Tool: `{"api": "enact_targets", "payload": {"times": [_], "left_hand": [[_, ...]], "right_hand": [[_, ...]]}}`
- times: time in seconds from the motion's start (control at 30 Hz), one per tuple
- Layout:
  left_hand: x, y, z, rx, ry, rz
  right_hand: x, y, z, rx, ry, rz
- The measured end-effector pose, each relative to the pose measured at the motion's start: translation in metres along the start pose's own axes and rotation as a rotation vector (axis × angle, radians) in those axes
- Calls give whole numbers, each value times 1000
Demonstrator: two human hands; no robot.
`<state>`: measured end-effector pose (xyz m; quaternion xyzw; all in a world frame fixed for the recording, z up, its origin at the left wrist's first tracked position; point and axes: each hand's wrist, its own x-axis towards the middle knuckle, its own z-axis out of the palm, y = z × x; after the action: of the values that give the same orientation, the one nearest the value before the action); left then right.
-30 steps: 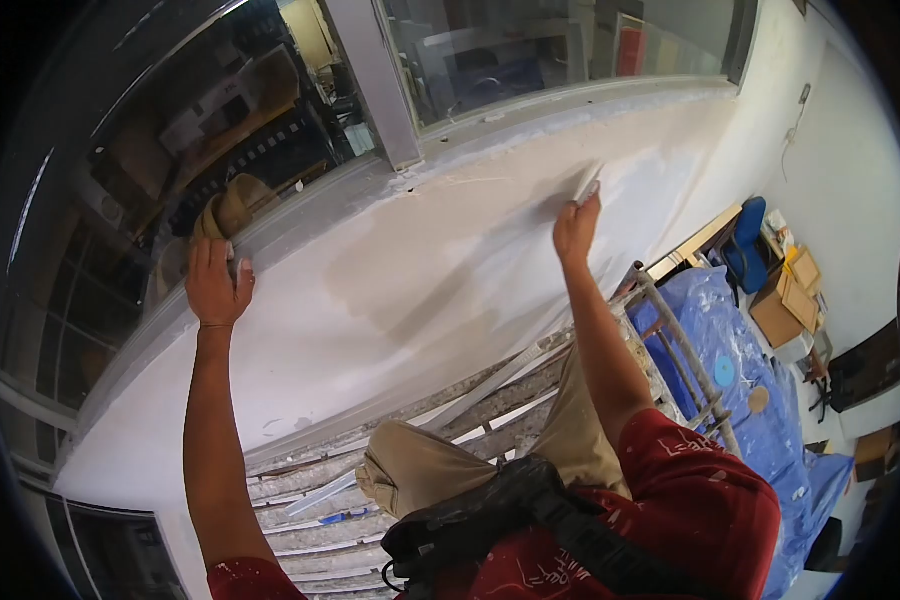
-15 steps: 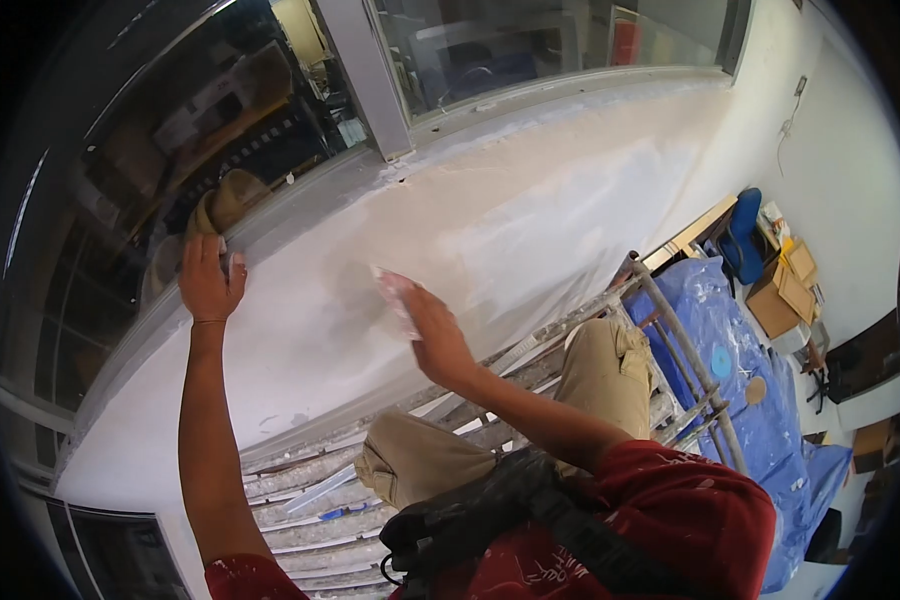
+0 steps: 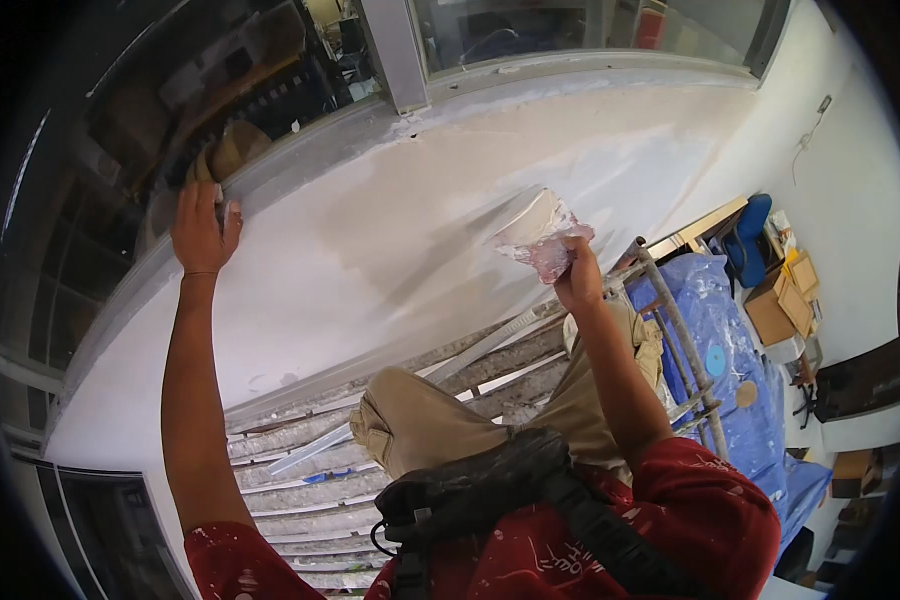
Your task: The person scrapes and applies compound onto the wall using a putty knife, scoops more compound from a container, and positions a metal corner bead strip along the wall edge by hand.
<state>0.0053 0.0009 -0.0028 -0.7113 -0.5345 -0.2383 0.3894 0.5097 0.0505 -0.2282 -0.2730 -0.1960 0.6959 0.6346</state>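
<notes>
While the person sits high up by the wall, things look like this:
Trowel: the wide flat trowel (image 3: 532,228) is right of the middle, its blade against the white wall (image 3: 370,260).
Right hand: the right hand (image 3: 577,277) is closed around the trowel's handle.
Left hand: the left hand (image 3: 200,228), upper left, lies open and flat on the window ledge (image 3: 290,160).
Below: plank platform (image 3: 310,480), blue sheet (image 3: 740,380) at right.

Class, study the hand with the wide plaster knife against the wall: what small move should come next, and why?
Probably draw the plaster knife sideways along the wall. The right hand holds its loaded blade against the wall beside a darker, damp-looking patch, while the left hand braces on the window ledge.
</notes>
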Motion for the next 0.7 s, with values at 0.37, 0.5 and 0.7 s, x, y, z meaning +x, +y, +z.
{"api": "enact_targets", "payload": {"times": [0.37,0.5,0.7], "left_hand": [[5,9,-4,-44,44,50],[0,-3,1,-21,-18,23],[3,2,-2,-8,8,49]], "right_hand": [[-15,-14,-11,-29,-44,79],[-2,-37,-26,-336,-13,-7],[-14,-63,-20,-436,99,4]]}}
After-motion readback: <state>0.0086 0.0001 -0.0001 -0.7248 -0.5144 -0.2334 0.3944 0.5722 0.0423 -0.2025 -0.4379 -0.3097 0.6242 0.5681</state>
